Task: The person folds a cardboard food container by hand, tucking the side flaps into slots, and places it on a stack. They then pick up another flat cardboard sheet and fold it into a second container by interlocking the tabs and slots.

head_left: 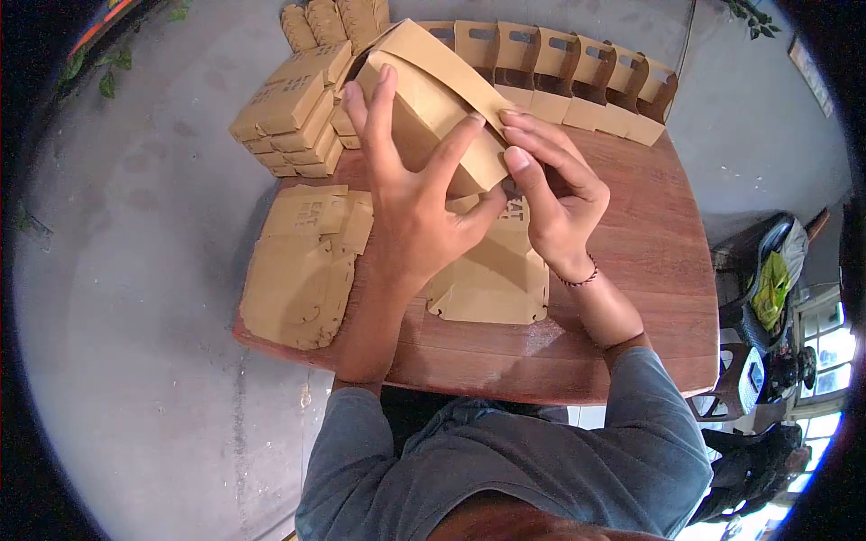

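Note:
A brown cardboard box [417, 101] is held up over the table, tilted, with its long side facing me. My left hand [408, 209] grips it from the left, fingers stretched along the side and thumb near the lower corner. At the box's right end, my right hand [561, 185] pinches the edge of a flap, fingertips close together. A narrow dark gap shows between this flap and the box side. Under my hands lies a flat cardboard blank [492, 302], printed and partly hidden. Left of it rests a stack of flat blanks [296, 284] marked "EAT ME".
Folded boxes [293, 90] are piled at the table's back left, with rounded cardboard pieces [325, 25] behind them. A row of cardboard carriers with handle holes [552, 56] lines the back edge. The wooden table [645, 252] meets a grey wall. Chairs [732, 383] stand at right.

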`<state>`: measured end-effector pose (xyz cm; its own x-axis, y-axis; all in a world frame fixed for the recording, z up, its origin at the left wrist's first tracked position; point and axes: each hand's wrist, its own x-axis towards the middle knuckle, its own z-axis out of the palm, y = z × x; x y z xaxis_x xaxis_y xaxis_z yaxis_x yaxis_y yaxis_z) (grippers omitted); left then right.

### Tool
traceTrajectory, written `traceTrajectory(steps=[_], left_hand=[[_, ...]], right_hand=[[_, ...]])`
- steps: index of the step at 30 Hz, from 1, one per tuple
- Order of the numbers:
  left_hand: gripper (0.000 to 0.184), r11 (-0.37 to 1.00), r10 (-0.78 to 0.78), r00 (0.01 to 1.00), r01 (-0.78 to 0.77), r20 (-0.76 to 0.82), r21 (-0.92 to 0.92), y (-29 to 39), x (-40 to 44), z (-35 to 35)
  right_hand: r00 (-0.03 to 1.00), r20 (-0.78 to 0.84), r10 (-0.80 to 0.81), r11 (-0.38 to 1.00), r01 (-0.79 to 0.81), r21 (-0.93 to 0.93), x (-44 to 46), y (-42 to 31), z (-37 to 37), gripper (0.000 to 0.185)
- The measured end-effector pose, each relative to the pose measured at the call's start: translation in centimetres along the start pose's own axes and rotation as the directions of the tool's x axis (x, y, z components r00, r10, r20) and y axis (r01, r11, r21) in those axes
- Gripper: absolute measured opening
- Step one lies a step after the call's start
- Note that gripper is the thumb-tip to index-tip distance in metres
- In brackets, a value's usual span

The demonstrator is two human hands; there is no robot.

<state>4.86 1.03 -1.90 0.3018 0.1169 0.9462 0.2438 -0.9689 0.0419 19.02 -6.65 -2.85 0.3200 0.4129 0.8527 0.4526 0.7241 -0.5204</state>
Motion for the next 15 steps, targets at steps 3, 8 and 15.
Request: traceTrajectory(steps=[3, 8, 15], left_hand=[[0.068, 0.995, -0.072, 0.996, 0.075, 0.05, -0.072, 1.1, 0.1, 0.1], [0.086, 0.979, 0.059, 0.997, -0.048, 0.053, -0.199, -0.1, -0.8, 1.3], [0.102, 0.931, -0.034, 0.989, -0.02, -0.141, -0.364, -1.9, -0.8, 0.4]], right_hand=[[0.999, -0.024, 0.028, 1.0, -0.028, -0.005, 0.1, -0.2, -0.1, 0.017], [0.997, -0.041, -0.066, 0.997, 0.064, -0.042, 0.1, -0.1, -0.3, 0.019], [0.984, 0.081, -0.161, 0.977, 0.17, -0.126, 1.5, -0.8, -1.9, 0.017]])
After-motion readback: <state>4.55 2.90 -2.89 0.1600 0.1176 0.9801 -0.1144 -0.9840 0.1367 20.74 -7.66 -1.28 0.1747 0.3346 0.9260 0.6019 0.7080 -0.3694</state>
